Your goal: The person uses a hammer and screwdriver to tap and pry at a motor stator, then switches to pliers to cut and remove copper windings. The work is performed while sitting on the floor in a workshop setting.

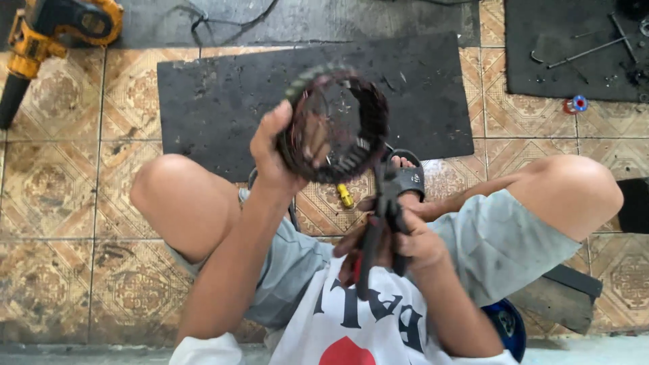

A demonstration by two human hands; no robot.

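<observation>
Scene: a person sits low on a patterned tiled floor [61, 203], knees apart, with a dark rubber mat [223, 101] spread in front.
Left hand [274, 152]: raised at chest height, its grip clenched on the rim of a round motor stator ring with dark copper windings [336, 122], thumb over the outer edge, the opening tilted toward the camera.
Right hand [412, 243]: grip closed around the handles of dark pliers with red-lined grips [378, 223]; the nose points up and meets the lower edge of the ring.
Position: the ring hangs in the air above the mat, between the knees, well clear of the floor.
Technique: the job looks best served by holding the ring steady and letting the pliers take small bites at the windings.
Nearby: a small yellow-handled tool [345, 196] lies on the tiles below the ring; a yellow and black power blower [47, 34] rests at the upper left.
</observation>
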